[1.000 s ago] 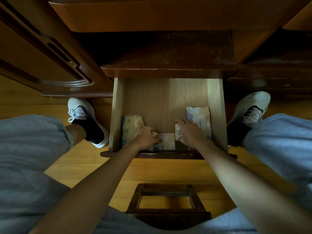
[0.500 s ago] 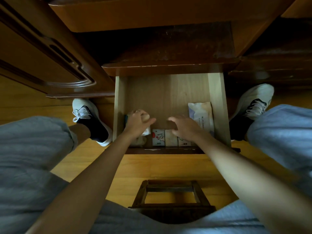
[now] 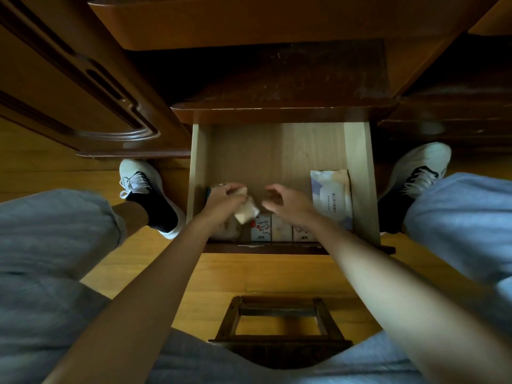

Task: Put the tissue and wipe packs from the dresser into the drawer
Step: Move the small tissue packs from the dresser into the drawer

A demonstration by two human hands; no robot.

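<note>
Head camera looks steeply down, close above the open drawer point(image 3: 360, 189).

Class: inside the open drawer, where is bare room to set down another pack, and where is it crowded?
Free: the drawer floor's far half, beyond both hands, between the side walls. Crowded: the near edge, with small tissue packs in a row and the wipe pack along the right wall.

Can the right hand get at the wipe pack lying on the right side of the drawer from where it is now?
Probably yes. The right hand hovers open inside the open drawer, just left of the wipe pack, which lies flat with its top uncovered. Nothing sits between them.
</note>
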